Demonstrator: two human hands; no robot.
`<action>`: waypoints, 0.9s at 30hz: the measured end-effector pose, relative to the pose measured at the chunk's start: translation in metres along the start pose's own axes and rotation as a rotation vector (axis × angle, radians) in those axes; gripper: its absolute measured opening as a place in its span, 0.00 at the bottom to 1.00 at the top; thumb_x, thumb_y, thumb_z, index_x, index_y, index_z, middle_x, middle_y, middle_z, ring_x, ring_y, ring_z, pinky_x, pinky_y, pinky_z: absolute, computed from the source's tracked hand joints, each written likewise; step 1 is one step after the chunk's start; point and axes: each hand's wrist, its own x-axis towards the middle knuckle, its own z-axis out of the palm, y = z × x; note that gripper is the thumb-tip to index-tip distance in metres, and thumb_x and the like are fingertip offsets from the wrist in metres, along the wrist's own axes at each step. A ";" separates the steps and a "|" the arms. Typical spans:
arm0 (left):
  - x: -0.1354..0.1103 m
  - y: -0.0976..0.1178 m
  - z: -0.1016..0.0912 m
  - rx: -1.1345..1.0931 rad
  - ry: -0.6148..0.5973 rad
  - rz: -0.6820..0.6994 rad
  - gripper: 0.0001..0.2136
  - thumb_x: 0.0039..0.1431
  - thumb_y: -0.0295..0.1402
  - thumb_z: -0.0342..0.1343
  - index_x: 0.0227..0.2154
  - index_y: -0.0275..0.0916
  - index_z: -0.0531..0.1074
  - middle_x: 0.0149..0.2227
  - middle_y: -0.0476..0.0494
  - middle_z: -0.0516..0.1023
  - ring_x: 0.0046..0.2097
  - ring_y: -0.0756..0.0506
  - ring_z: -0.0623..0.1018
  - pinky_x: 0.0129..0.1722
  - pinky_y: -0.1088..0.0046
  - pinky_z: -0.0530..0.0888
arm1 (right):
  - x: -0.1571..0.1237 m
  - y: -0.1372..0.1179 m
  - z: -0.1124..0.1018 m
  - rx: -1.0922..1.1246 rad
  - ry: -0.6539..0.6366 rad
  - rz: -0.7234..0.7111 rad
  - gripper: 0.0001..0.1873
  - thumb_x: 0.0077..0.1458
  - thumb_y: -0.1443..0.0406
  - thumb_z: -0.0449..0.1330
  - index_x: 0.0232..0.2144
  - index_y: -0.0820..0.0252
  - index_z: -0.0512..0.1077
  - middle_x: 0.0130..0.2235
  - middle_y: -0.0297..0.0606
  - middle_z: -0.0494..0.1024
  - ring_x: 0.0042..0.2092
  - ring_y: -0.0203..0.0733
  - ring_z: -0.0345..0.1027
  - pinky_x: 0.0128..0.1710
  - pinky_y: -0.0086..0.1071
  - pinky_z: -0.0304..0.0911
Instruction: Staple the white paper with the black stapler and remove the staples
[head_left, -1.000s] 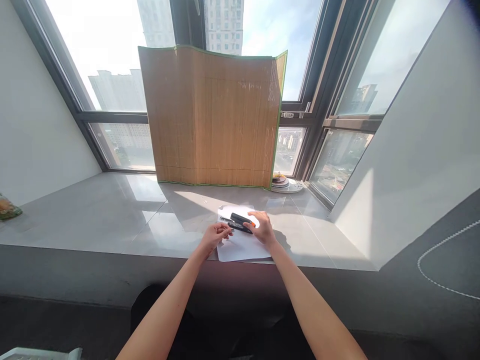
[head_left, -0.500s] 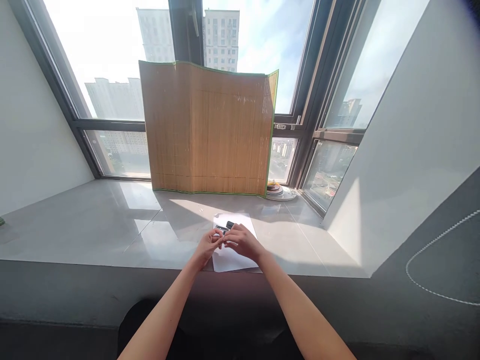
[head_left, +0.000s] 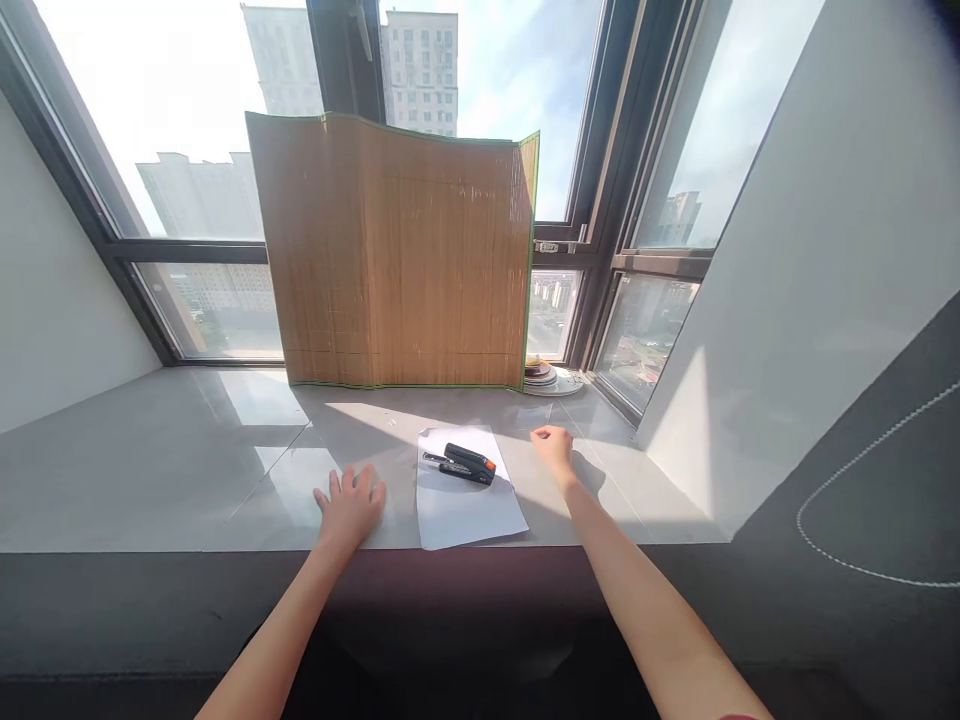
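Stapler [head_left: 468, 461] on paper [head_left: 469, 516], any lettering unreadable

"What blocks you along the sill's [head_left: 187, 500] back edge?"

"An upright bamboo mat [head_left: 405, 260], then stacked plates [head_left: 538, 374] near the back right corner."

"And the front edge?"

"Between my left hand [head_left: 351, 508] and right hand [head_left: 553, 446], the stapler [head_left: 469, 464] lies on paper [head_left: 469, 518]; leftwards, I have room to slide along."
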 end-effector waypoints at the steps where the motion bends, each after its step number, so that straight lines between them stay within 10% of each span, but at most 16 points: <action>1: 0.000 -0.007 0.000 0.121 -0.019 -0.035 0.21 0.65 0.39 0.58 0.56 0.36 0.77 0.70 0.18 0.64 0.74 0.16 0.53 0.66 0.22 0.44 | 0.012 0.004 0.005 -0.013 -0.015 0.022 0.09 0.51 0.62 0.62 0.22 0.56 0.78 0.29 0.46 0.83 0.33 0.52 0.75 0.39 0.42 0.68; 10: 0.000 -0.015 0.010 0.172 -0.045 -0.044 0.24 0.66 0.39 0.56 0.61 0.35 0.74 0.70 0.14 0.61 0.73 0.15 0.52 0.64 0.20 0.41 | 0.056 -0.005 0.057 -0.014 -0.104 0.039 0.04 0.45 0.66 0.63 0.21 0.53 0.76 0.29 0.48 0.82 0.36 0.55 0.76 0.40 0.43 0.65; 18: -0.001 -0.021 0.012 0.242 -0.034 -0.021 0.23 0.67 0.40 0.54 0.61 0.36 0.74 0.70 0.15 0.62 0.73 0.16 0.55 0.64 0.21 0.45 | 0.011 0.004 0.018 -0.106 -0.003 0.038 0.08 0.52 0.65 0.56 0.22 0.51 0.64 0.25 0.35 0.71 0.29 0.45 0.65 0.31 0.34 0.56; 27: -0.004 -0.005 0.004 0.461 -0.135 -0.071 0.26 0.72 0.41 0.46 0.68 0.37 0.69 0.73 0.23 0.60 0.74 0.22 0.54 0.66 0.27 0.52 | -0.075 -0.003 -0.021 -0.365 -0.396 -0.280 0.13 0.61 0.67 0.51 0.24 0.55 0.56 0.29 0.34 0.68 0.31 0.38 0.60 0.31 0.33 0.48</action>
